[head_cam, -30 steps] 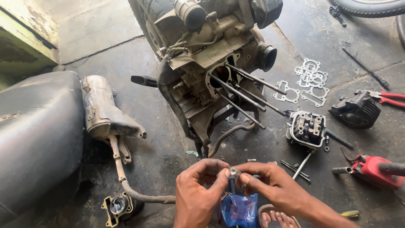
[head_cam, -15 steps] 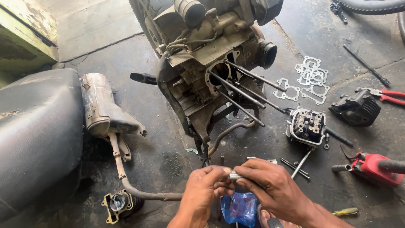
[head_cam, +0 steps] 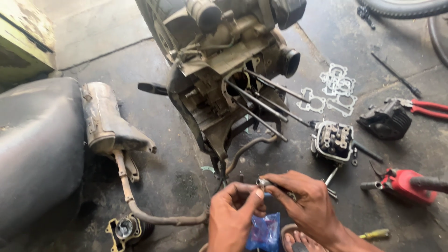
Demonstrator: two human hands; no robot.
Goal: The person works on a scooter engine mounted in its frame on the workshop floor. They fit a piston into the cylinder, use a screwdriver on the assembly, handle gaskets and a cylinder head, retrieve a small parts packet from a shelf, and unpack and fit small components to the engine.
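Both hands (head_cam: 275, 210) pinch a small metal part (head_cam: 262, 182), fingers mostly hiding it.

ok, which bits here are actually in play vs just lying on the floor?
In play:
left hand
right hand
small metal part pinched between both
blue packet beneath the hands

Lying about:
cylinder head
gaskets
red pliers
exhaust muffler
yellow screwdriver
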